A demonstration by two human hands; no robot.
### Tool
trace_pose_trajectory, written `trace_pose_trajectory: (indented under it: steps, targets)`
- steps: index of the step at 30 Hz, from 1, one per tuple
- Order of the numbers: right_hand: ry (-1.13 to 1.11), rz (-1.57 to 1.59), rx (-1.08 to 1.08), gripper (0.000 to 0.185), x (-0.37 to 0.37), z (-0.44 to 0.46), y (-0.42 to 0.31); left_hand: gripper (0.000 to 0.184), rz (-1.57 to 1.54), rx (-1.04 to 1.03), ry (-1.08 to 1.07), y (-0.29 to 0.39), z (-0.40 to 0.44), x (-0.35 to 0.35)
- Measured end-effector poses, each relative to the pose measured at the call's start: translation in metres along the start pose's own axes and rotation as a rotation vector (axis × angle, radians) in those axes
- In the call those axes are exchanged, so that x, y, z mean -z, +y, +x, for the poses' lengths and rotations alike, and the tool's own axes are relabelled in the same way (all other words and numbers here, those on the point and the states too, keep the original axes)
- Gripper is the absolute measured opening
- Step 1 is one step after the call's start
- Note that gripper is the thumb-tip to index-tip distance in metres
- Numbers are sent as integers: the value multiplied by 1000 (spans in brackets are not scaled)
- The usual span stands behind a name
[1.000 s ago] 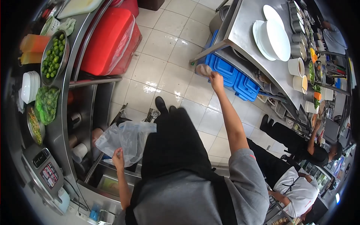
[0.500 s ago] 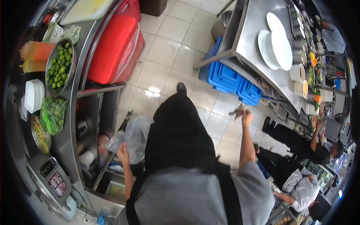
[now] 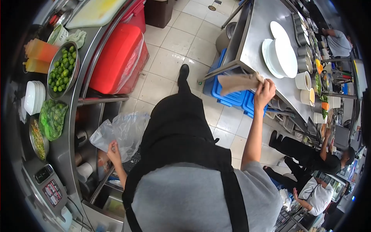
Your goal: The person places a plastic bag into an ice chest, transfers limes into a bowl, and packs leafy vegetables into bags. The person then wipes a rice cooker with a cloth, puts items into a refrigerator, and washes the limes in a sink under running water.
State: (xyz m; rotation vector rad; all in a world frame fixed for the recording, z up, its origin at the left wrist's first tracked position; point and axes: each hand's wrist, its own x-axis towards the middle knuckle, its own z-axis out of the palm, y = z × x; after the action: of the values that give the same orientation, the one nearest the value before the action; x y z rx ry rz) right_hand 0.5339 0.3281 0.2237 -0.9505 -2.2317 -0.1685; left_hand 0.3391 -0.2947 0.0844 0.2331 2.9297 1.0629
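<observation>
My left hand (image 3: 114,153) pinches the edge of a clear plastic bag (image 3: 127,133), which hangs open beside my left thigh. My right hand (image 3: 265,92) is raised near the edge of the steel table and grips one end of a brown, flat, limp item (image 3: 239,83), perhaps a cloth or paper. That item stretches to the left above the blue lidded bins (image 3: 228,96). A large white bowl (image 3: 285,58) and white plates stand on the steel table (image 3: 257,38) beyond my right hand.
The left counter (image 3: 62,149) holds a bowl of green limes (image 3: 62,69), a bag of greens (image 3: 53,119), stacked white dishes (image 3: 34,97) and a scale (image 3: 50,187). A red cooler (image 3: 116,58) stands beside it. Co-workers (image 3: 328,156) stand at the right. Tiled floor (image 3: 170,50) lies ahead.
My right hand has come up towards the steel table with the brown item, which now hangs stretched out. My left hand still holds the bag, which has moved slightly. I have stepped forward.
</observation>
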Motion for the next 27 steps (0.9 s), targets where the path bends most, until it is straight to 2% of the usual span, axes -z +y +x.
trace_pose_trajectory:
  steps: [1,4,5,8,9,12,15,16,17,23,25,26,27]
  targets:
    - [18,29,-46,17,-3,0,-3,19,13,-53,60,1,4,-5]
    - [56,158,-184,16,19,-7,1,20,-54,152,-302,13,-11,-11]
    - [65,216,-226,16,30,-8,4,19,31,156,-417,32,-9,-2]
    - [35,402,-466,10,49,-19,22,18,73,135,-457,19,-6,3]
    - [-15,382,-504,10,48,-32,39,18,39,37,-482,1,-1,1]
    - [-131,335,-640,10,54,-72,58,18,20,110,-626,11,24,-1]
    - [-111,295,-703,11,61,-83,64,19,-42,104,-641,18,45,-31]
    - [-137,265,-723,12,78,-88,51,19,-12,148,-683,0,31,-11]
    - [-166,216,-718,13,83,-95,56,21,-46,68,-750,-43,28,-18]
    - [-150,210,-864,16,92,-99,69,22,-157,367,-763,-45,-5,9]
    - [-156,206,-861,17,89,-93,73,21,-97,258,-784,-33,-2,-4]
    - [-183,197,-880,17,93,-104,69,21,-44,218,-808,-27,-6,12]
    - [-189,199,-878,16,87,-99,71,22,-165,281,-778,-55,-9,-1]
